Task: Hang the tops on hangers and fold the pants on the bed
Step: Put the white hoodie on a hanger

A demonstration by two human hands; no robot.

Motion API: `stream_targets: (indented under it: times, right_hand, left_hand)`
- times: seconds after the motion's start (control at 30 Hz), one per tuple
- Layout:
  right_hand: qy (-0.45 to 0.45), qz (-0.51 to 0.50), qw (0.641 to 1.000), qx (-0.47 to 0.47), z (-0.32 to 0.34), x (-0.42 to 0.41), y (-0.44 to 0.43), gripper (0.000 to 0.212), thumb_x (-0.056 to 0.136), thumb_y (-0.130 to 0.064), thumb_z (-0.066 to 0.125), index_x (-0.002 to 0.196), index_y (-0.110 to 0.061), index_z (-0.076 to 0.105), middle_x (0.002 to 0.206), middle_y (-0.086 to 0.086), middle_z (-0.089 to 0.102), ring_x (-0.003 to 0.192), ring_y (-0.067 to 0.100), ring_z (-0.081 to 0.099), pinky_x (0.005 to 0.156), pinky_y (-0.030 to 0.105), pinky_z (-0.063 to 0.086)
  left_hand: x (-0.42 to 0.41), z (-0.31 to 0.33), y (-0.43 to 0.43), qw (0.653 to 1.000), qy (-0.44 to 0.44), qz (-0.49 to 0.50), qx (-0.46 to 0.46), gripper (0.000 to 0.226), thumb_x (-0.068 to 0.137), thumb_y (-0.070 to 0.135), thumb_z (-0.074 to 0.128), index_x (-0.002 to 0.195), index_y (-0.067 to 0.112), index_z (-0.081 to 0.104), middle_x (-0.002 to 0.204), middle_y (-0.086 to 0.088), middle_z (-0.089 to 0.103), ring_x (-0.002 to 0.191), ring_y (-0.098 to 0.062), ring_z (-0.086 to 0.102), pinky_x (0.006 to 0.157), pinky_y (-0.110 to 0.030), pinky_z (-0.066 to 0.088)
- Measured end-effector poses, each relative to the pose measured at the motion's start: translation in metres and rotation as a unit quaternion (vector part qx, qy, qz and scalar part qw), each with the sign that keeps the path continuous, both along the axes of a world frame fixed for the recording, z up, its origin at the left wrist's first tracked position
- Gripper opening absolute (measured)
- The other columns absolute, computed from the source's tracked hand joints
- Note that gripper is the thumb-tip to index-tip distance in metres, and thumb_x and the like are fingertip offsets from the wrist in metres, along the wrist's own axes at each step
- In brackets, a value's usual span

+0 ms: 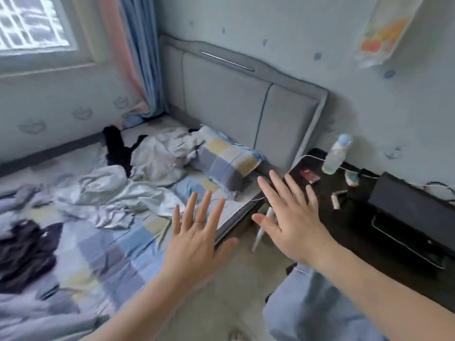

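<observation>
Clothes lie scattered over the bed (118,254) with its checked sheet. A pale crumpled garment (157,156) sits near the checked pillow (226,158), and another light one (105,193) lies mid-bed. A black garment (117,148) lies by the far wall, a second dark one (27,252) at the left edge. A white hanger (262,227) shows beside the bed's edge, partly hidden by my right hand. My left hand (197,232) and my right hand (293,217) are both raised in front of me, fingers spread, holding nothing.
A grey padded headboard (246,99) stands behind the pillow. At the right is a dark side table (357,217) with a plastic bottle (336,153), a phone on a cable, small items and a black box. Bare floor lies between bed and table.
</observation>
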State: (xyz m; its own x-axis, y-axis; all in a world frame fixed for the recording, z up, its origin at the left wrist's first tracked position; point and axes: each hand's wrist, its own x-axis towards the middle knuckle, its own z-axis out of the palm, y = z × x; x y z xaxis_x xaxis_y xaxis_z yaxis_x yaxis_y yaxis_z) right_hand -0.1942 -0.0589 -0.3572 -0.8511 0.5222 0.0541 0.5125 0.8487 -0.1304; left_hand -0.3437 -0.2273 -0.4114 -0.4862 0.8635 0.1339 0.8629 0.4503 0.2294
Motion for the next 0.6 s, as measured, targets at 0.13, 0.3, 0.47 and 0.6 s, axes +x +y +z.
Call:
stream_targets:
  times: [0.13,0.3,0.47,0.6]
  right_hand:
    - [-0.011,0.084,0.994,-0.072,-0.047,-0.091,-0.019,0.074,0.084,-0.081,-0.002,0.149,-0.052,-0.020,0.162,-0.021,-0.023,0.151,0.010,-0.021,0.118,0.048,-0.015]
    - [-0.051,0.142,0.978,-0.145,-0.093,-0.191,-0.013,0.086,0.071,-0.090,-0.014,0.149,-0.054,-0.020,0.161,-0.023,-0.024,0.148,0.006,-0.025,0.119,0.049,-0.015]
    - [-0.120,0.173,0.959,-0.192,-0.119,-0.279,0.016,0.080,0.081,-0.081,0.004,0.153,-0.050,-0.011,0.164,-0.020,-0.017,0.151,0.009,-0.018,0.119,0.049,-0.011]
    - [-0.151,0.176,0.949,-0.215,-0.134,-0.342,0.052,0.082,0.080,-0.080,0.006,0.155,-0.049,-0.008,0.165,-0.020,-0.014,0.152,0.009,-0.016,0.119,0.050,-0.009]
  left_hand:
    - [-0.057,-0.053,-0.050,0.992,-0.030,0.113,-0.042,0.082,0.086,0.078,0.003,0.157,0.040,-0.013,0.164,0.010,-0.025,0.148,-0.019,-0.033,0.119,-0.048,-0.020]
    - [-0.127,-0.094,-0.082,0.962,-0.083,0.244,-0.089,0.078,0.093,0.076,0.017,0.157,0.039,-0.008,0.165,0.009,-0.021,0.145,-0.016,-0.036,0.120,-0.048,-0.017]
    - [-0.186,-0.105,-0.072,0.928,-0.141,0.327,-0.106,0.077,0.095,0.074,0.022,0.159,0.038,-0.001,0.167,0.008,-0.016,0.151,-0.019,-0.025,0.121,-0.046,-0.013]
    - [-0.239,-0.113,-0.041,0.915,-0.167,0.351,-0.111,0.076,0.095,0.073,0.022,0.159,0.038,0.000,0.167,0.009,-0.013,0.151,-0.018,-0.023,0.121,-0.047,-0.010]
